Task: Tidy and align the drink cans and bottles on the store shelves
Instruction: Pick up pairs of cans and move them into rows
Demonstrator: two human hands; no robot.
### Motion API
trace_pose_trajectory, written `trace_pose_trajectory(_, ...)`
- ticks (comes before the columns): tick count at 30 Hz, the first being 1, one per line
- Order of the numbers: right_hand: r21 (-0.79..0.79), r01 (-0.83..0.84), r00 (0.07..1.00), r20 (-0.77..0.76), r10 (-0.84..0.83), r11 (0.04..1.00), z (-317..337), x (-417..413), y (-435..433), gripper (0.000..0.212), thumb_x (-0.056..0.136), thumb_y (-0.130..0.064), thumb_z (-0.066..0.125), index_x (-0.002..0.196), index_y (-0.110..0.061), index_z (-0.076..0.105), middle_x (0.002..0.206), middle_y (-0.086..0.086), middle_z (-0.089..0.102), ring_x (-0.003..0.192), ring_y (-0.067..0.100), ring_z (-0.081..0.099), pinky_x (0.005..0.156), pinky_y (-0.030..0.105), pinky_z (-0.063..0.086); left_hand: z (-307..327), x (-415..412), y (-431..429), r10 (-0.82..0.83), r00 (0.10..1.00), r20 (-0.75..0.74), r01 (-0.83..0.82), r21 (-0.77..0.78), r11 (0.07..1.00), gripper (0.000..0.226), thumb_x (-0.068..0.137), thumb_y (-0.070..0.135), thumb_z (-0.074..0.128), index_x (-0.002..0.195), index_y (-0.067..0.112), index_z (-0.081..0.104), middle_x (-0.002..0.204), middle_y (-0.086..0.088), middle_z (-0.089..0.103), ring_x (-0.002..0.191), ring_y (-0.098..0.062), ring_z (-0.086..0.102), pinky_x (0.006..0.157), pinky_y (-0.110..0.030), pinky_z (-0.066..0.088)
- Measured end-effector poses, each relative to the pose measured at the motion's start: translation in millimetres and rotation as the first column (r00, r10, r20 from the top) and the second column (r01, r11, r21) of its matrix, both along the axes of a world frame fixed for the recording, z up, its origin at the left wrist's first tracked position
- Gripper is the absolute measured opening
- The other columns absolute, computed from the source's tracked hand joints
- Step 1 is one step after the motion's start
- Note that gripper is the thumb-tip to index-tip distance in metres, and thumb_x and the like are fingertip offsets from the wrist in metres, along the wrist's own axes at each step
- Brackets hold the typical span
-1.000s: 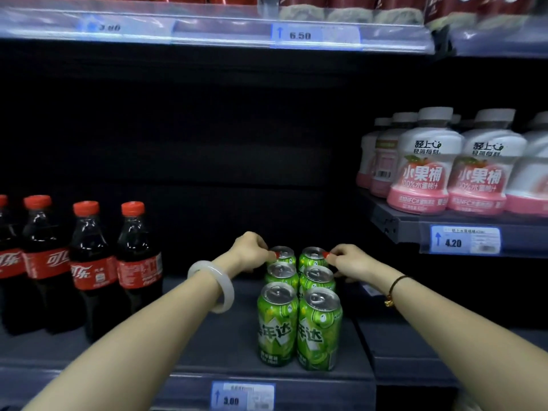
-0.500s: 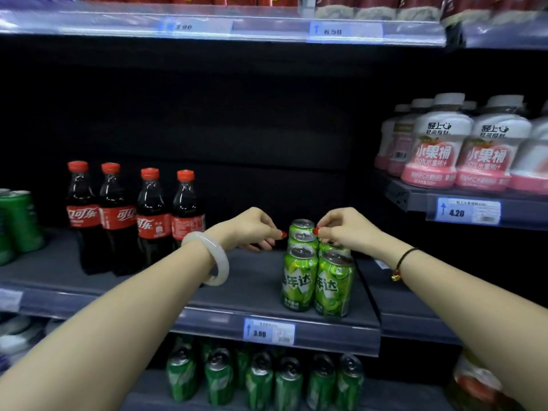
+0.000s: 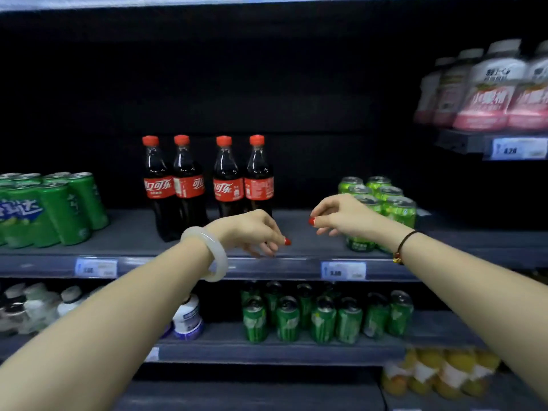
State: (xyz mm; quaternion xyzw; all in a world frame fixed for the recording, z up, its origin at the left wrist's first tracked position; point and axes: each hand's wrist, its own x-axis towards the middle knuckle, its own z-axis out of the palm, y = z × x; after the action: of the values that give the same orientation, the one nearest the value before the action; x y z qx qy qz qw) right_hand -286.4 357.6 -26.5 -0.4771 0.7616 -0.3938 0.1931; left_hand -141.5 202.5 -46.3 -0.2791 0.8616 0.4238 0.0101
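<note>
Light green apple-soda cans (image 3: 397, 209) stand in two tight rows on the middle shelf (image 3: 296, 266), at the right. My right hand (image 3: 341, 216) hovers in front of their left side, fingers loosely curled, holding nothing. My left hand (image 3: 252, 232) hangs lower, over the shelf's front edge, fingers apart and empty. Several cola bottles (image 3: 207, 185) with red caps stand behind it in pairs. Dark green cans (image 3: 56, 209) sit at the shelf's left end.
White and pink juice bottles (image 3: 486, 93) fill a higher shelf at the right. The shelf below holds green cans (image 3: 323, 315) and white bottles (image 3: 186, 318). Orange-drink bottles (image 3: 439, 375) sit at the bottom right. Price tags (image 3: 342, 269) line the shelf edges.
Both hands have let go of the light green cans and drawn back leftward. My view has pulled away and swung left, showing more shelves.
</note>
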Motion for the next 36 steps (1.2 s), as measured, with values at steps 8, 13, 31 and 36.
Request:
trace_pose_trajectory(8, 0.283, 0.055, 0.994, -0.102, -0.027, 0.958, -71, 66, -8, 0.01, 0.082, -0.016, 0.066, 0.09, -0.01, 0.065, 0.075, 0.008, 0.068, 0.067, 0.016, 0.065, 0.05, 0.019, 0.044, -54, 50, -8, -0.106, 0.97, 0.22, 0.114, -0.024, 0.993, 0.02, 0.082, 0.032, 0.069, 0.092, 0.015, 0.064, 0.093, 0.0, 0.067, 0.088, -0.015, 0.064, 0.073, -0.03, 0.055)
trace_pose_trajectory(13, 0.352, 0.087, 0.996, -0.057, -0.071, 0.932, -115, 72, -14, 0.01, 0.081, -0.017, 0.068, 0.086, -0.01, 0.062, 0.071, 0.004, 0.064, 0.062, 0.014, 0.058, 0.056, 0.023, 0.045, -98, 56, -17, -0.072, 0.966, 0.247, 0.074, 0.004, 0.997, 0.019, 0.081, 0.033, 0.07, 0.088, 0.017, 0.061, 0.09, 0.001, 0.064, 0.087, -0.015, 0.062, 0.076, -0.032, 0.054)
trace_pose_trajectory(31, 0.217, 0.25, 0.962, -0.164, -0.217, 0.944, -264, 44, -70, 0.068, 0.08, -0.032, 0.07, 0.137, -0.011, 0.04, 0.141, 0.01, 0.046, 0.13, 0.027, 0.043, 0.106, 0.041, 0.037, -261, 41, -70, 0.279, 0.956, -0.094, -0.284, -0.044, 0.958, 0.069, 0.066, 0.026, 0.085, 0.123, 0.005, 0.052, 0.115, -0.007, 0.06, 0.098, -0.017, 0.056, 0.081, -0.023, 0.044)
trace_pose_trajectory(36, 0.229, 0.319, 0.934, -0.239, -0.264, 0.92, -290, 32, -79, 0.077, 0.081, -0.04, 0.069, 0.141, -0.01, 0.032, 0.143, 0.012, 0.042, 0.132, 0.03, 0.039, 0.106, 0.042, 0.037, -280, 25, -80, 0.27, 0.939, -0.211, -0.274, 0.01, 0.962, 0.064, 0.066, 0.025, 0.085, 0.12, 0.005, 0.055, 0.112, -0.006, 0.063, 0.103, -0.018, 0.059, 0.088, -0.026, 0.046)
